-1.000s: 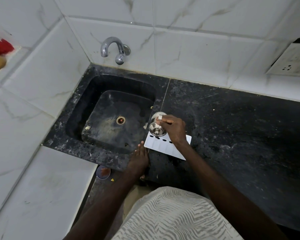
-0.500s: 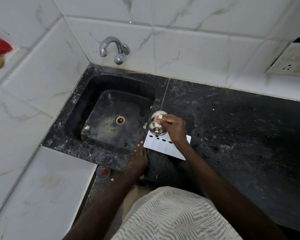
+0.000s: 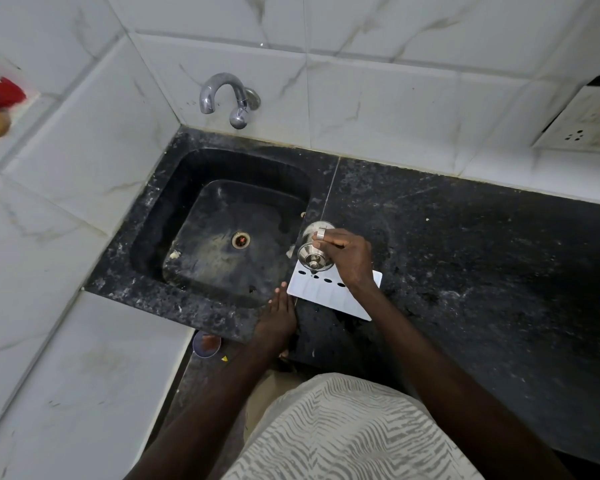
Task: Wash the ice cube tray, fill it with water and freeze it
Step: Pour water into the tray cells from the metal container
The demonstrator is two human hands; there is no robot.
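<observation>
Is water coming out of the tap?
No, it looks off: no stream falls from the tap into the sink below it.

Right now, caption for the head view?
Right hand tips a steel pot over the white ice cube tray on the black counter by the sink; left hand flat alongside.

1. Saw white ice cube tray (image 3: 329, 301) flat on black counter (image 3: 465, 254), just right of sink (image 3: 187, 188).
2. Noted right hand (image 3: 349, 259) gripping steel vessel (image 3: 310, 256), tipped over tray's far end.
3. Noted left hand (image 3: 278, 317) flat on counter edge, fingers straight, fingertips just beside tray's left corner; contact unclear.
4. Logged chrome tap (image 3: 227, 95) on tiled wall above sink, socket plate (image 3: 586, 126) on wall far right.
</observation>
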